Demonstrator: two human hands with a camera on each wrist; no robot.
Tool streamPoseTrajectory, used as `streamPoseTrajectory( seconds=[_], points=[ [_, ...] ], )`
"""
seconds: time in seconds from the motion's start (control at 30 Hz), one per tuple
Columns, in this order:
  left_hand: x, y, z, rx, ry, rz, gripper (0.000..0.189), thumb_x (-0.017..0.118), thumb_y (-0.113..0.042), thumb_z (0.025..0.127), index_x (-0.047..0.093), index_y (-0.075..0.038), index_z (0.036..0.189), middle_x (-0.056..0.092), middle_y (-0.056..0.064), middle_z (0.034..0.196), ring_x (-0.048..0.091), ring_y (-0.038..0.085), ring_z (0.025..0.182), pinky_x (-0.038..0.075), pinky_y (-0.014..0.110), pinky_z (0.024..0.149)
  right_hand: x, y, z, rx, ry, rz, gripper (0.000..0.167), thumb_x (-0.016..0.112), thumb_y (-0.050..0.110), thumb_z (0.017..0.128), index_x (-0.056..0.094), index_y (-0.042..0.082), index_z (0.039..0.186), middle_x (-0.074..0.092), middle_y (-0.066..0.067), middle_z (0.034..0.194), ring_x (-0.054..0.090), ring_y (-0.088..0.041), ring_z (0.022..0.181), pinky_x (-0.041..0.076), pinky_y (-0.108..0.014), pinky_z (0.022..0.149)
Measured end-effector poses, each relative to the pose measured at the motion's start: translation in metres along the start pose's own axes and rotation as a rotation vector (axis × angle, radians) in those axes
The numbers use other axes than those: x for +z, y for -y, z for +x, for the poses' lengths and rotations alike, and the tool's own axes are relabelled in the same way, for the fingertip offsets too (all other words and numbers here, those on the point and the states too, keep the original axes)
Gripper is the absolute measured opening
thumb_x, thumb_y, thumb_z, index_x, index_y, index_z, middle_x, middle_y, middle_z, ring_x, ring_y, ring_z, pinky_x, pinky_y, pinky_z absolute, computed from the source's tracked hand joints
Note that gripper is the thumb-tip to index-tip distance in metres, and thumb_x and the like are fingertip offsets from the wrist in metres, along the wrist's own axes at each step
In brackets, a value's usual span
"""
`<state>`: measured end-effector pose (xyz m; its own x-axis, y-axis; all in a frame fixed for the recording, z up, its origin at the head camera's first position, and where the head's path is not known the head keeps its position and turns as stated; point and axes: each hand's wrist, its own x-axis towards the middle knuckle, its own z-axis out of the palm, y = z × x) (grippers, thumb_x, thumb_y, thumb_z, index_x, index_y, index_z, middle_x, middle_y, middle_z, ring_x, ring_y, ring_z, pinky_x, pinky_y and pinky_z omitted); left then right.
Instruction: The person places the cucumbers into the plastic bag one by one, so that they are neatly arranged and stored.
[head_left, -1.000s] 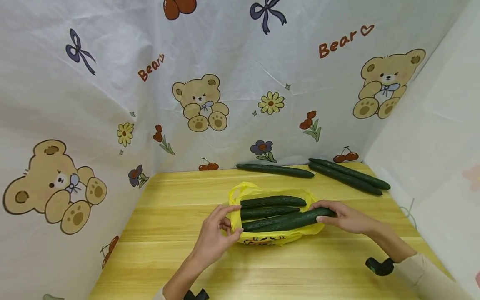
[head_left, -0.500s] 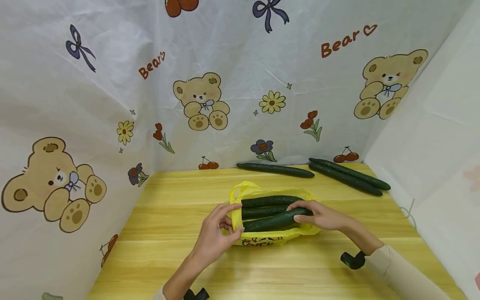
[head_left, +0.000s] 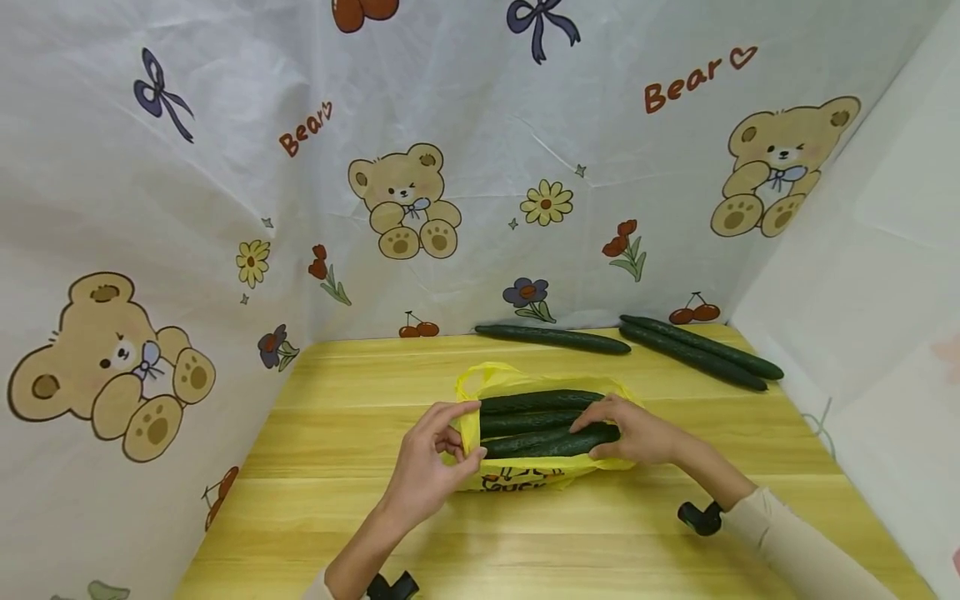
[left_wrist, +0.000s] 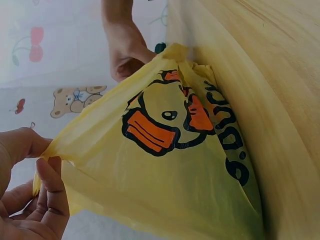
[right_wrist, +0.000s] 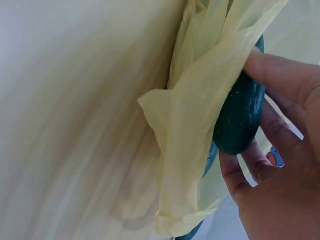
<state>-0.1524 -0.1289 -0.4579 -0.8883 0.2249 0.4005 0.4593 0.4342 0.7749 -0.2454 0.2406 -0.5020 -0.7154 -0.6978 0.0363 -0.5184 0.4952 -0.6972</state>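
A yellow plastic bag (head_left: 517, 382) stands on the table with its mouth spread toward me and several dark green cucumbers lying side by side in it. My left hand (head_left: 423, 467) pinches the left edge of the bag's mouth between thumb and fingers; the left wrist view shows the plastic pulled taut from that hand (left_wrist: 37, 190). At the bag's right end, my right hand (head_left: 645, 435) holds the end of the front cucumber (head_left: 558, 442). In the right wrist view, thumb and fingers lie around that cucumber (right_wrist: 242, 112), just inside the bag's rim.
Along the back wall lies one cucumber (head_left: 553, 337), with two more cucumbers (head_left: 693, 357) side by side at the back right. A printed cloth (head_left: 480, 250) hangs behind the wooden table (head_left: 337, 483) and at its left; a white sheet (head_left: 847, 333) hangs on the right.
My right hand has moved left and lowered the front cucumber into the bag, level with the others. My left hand has kept its hold on the bag's edge.
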Motion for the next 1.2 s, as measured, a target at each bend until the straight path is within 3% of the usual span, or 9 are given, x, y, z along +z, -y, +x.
streamPoseTrajectory(
  seconds=[0.07, 0.17, 0.33, 0.5, 0.93, 1.1, 1.2],
  points=[
    [0.001, 0.000, 0.001, 0.001, -0.006, 0.001, 0.067, 0.087, -0.005, 0.088, 0.064, -0.029, 0.146, 0.067, 0.000, 0.129, 0.061, 0.003, 0.075, 0.060, 0.025, 0.071, 0.001, -0.001, -0.002, -0.001, -0.008, -0.021, 0.036, 0.081, 0.019, 0.097, 0.074, 0.016, 0.132, 0.072, -0.004, 0.136, 0.061, -0.043, 0.134, 0.026, -0.081, 0.121],
    [0.002, 0.000, 0.002, -0.003, -0.009, -0.006, 0.066, 0.087, -0.006, 0.089, 0.064, -0.029, 0.146, 0.067, 0.000, 0.130, 0.060, 0.003, 0.074, 0.059, 0.024, 0.070, 0.001, -0.002, -0.009, 0.012, -0.039, -0.033, 0.032, 0.079, 0.020, 0.099, 0.075, 0.015, 0.131, 0.073, -0.004, 0.135, 0.062, -0.040, 0.131, 0.035, -0.075, 0.119],
    [0.003, 0.000, 0.004, -0.002, -0.008, -0.015, 0.065, 0.086, -0.008, 0.090, 0.064, -0.029, 0.147, 0.067, 0.000, 0.130, 0.058, 0.004, 0.072, 0.057, 0.022, 0.068, -0.007, -0.004, -0.021, 0.014, -0.129, -0.072, 0.027, 0.071, 0.022, 0.105, 0.074, 0.014, 0.131, 0.074, -0.003, 0.131, 0.064, -0.035, 0.122, 0.056, -0.056, 0.101],
    [0.004, 0.001, 0.004, -0.007, -0.013, -0.014, 0.062, 0.086, -0.010, 0.092, 0.064, -0.030, 0.146, 0.067, 0.000, 0.129, 0.059, 0.004, 0.073, 0.058, 0.022, 0.069, -0.018, -0.007, -0.033, 0.010, -0.211, -0.089, 0.024, 0.068, 0.018, 0.107, 0.075, 0.012, 0.129, 0.075, -0.002, 0.128, 0.067, -0.030, 0.115, 0.059, -0.045, 0.097],
    [0.004, 0.002, 0.003, -0.023, -0.010, -0.015, 0.055, 0.084, -0.014, 0.095, 0.066, -0.032, 0.143, 0.067, -0.002, 0.126, 0.062, 0.004, 0.075, 0.058, 0.023, 0.071, -0.034, -0.016, -0.052, 0.077, -0.271, -0.097, 0.022, 0.070, 0.019, 0.106, 0.077, 0.013, 0.126, 0.078, -0.002, 0.125, 0.068, -0.017, 0.115, 0.060, -0.042, 0.096],
    [0.005, 0.002, 0.003, -0.032, -0.005, -0.017, 0.056, 0.084, -0.013, 0.094, 0.066, -0.033, 0.143, 0.066, -0.002, 0.125, 0.061, 0.004, 0.075, 0.058, 0.023, 0.070, -0.040, -0.029, -0.058, 0.097, -0.330, -0.096, 0.022, 0.070, 0.014, 0.105, 0.076, 0.012, 0.126, 0.077, -0.006, 0.124, 0.071, -0.022, 0.113, 0.061, -0.036, 0.093],
    [0.005, 0.002, 0.003, -0.033, -0.003, -0.019, 0.057, 0.084, -0.013, 0.094, 0.065, -0.033, 0.144, 0.066, -0.002, 0.123, 0.061, 0.004, 0.075, 0.058, 0.022, 0.070, -0.043, -0.044, -0.062, 0.116, -0.380, -0.098, 0.023, 0.069, 0.012, 0.105, 0.075, 0.009, 0.127, 0.077, -0.011, 0.124, 0.072, -0.017, 0.110, 0.062, -0.029, 0.090]
  ],
)
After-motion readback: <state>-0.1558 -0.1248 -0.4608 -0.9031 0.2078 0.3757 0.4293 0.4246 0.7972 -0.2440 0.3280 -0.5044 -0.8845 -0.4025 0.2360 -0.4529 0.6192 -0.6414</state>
